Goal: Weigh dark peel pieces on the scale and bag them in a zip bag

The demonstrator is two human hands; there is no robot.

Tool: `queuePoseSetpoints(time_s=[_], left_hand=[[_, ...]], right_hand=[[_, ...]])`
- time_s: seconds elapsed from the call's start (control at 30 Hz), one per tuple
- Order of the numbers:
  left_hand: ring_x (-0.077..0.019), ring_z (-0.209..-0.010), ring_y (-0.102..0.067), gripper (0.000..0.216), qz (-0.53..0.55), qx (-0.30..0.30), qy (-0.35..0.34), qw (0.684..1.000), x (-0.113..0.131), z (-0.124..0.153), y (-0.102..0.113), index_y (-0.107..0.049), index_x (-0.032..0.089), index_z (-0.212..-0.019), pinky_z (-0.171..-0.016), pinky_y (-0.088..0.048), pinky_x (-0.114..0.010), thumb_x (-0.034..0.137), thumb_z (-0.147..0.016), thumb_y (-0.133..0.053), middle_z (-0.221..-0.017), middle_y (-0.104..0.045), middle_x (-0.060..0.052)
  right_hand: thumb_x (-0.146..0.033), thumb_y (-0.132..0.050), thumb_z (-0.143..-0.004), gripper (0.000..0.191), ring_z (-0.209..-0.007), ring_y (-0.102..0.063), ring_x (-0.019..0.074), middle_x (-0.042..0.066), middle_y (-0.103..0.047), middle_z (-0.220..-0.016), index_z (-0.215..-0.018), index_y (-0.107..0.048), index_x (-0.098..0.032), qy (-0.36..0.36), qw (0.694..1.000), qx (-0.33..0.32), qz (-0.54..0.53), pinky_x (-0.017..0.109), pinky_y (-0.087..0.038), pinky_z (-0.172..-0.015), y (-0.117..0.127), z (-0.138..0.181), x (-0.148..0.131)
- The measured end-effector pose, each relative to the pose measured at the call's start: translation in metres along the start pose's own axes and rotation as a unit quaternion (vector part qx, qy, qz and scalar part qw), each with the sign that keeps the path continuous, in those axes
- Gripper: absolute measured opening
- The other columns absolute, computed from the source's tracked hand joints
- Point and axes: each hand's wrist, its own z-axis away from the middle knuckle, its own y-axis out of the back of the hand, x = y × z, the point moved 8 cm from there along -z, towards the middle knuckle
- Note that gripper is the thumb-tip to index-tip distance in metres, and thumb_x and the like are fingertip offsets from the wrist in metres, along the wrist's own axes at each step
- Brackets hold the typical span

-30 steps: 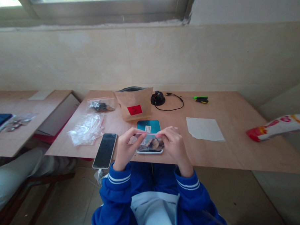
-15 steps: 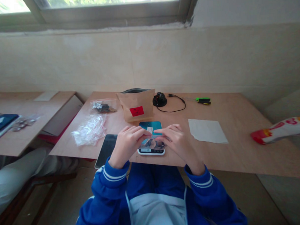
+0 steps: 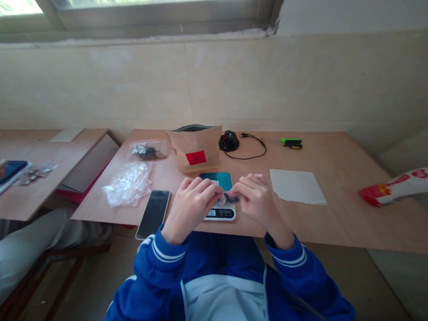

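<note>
My left hand and my right hand meet over a small kitchen scale with a teal top at the table's near edge. Both pinch a small clear plastic bag holding dark brown pieces, and the fingers hide most of the bag. A black phone lies face up just left of my left hand. Behind the scale stands a brown paper bag with a red label.
A heap of clear bags and one filled bag lie at the left. A black cabled device, a green tool, a white sheet and a red-white packet lie further right. Another table stands left.
My hands have closed in and dropped over the scale, and the small bag, held stretched between the fingertips a second ago, is now bunched between them. The phone shows fully again.
</note>
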Motion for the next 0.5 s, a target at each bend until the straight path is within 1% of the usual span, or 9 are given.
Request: queuePoseSetpoints(time_s=[0.07,0.17,0.27,0.33,0.4,0.5], left_hand=[[-0.0184,-0.08,-0.057,0.015,-0.006,0.0,0.0,1.0,0.002,0.0,-0.003,-0.063,0.021,-0.09,-0.071,-0.035,-0.033,0.029,-0.095,-0.052,-0.084,-0.068,-0.001],[-0.0186,-0.079,-0.055,0.015,0.009,-0.004,0.009,1.0,0.001,0.0,-0.007,-0.061,0.019,-0.088,-0.07,-0.038,-0.031,0.026,-0.095,-0.05,-0.082,-0.065,-0.003],[-0.0182,-0.079,-0.055,0.015,0.036,0.007,0.012,0.999,0.001,0.001,-0.007,-0.06,0.018,-0.089,-0.07,-0.041,-0.03,0.018,-0.096,-0.047,-0.083,-0.064,-0.004],[-0.018,-0.078,-0.054,0.016,0.046,0.029,0.021,0.998,-0.001,0.001,-0.005,-0.059,0.018,-0.089,-0.07,-0.042,-0.03,0.013,-0.095,-0.044,-0.082,-0.063,-0.004],[-0.0177,-0.076,-0.053,0.016,0.054,0.047,0.036,0.997,-0.004,0.002,-0.003,-0.059,0.018,-0.089,-0.07,-0.042,-0.03,0.011,-0.094,-0.045,-0.081,-0.062,-0.003],[-0.0171,-0.078,-0.053,0.014,0.092,0.047,0.055,0.993,-0.01,0.002,-0.006,-0.058,0.019,-0.09,-0.072,-0.043,-0.029,0.012,-0.093,-0.047,-0.082,-0.061,-0.002]], right_hand=[[-0.006,-0.05,-0.089,0.027,-0.071,-0.051,0.0179,0.001,-0.059,-0.067,-0.069,-0.06,-0.021,-0.005,1.0,-0.01,0.0,0.034,-0.035,-0.074,-0.001,0.0,0.002],[-0.019,-0.054,-0.093,0.021,-0.073,-0.052,0.018,0.001,-0.06,-0.07,-0.077,-0.066,-0.023,-0.019,0.999,-0.024,-0.009,0.035,-0.036,-0.076,0.0,0.001,0.007],[-0.034,-0.064,-0.089,0.012,-0.079,-0.057,0.0188,0.001,-0.065,-0.077,-0.084,-0.069,-0.024,-0.064,0.995,-0.009,-0.078,0.035,-0.038,-0.079,0.005,0.004,0.019],[-0.037,-0.068,-0.085,0.014,-0.08,-0.06,0.0189,0.001,-0.069,-0.08,-0.083,-0.069,-0.023,-0.113,0.981,0.013,-0.159,0.035,-0.042,-0.08,0.007,0.008,0.029],[-0.037,-0.069,-0.084,0.015,-0.078,-0.062,0.0182,0.001,-0.07,-0.08,-0.081,-0.069,-0.022,-0.161,0.959,0.026,-0.233,0.033,-0.046,-0.076,0.006,0.014,0.037],[-0.037,-0.067,-0.085,0.016,-0.077,-0.064,0.0168,0.001,-0.07,-0.08,-0.081,-0.069,-0.021,-0.218,0.927,0.033,-0.304,0.03,-0.049,-0.073,0.0,0.022,0.043]])
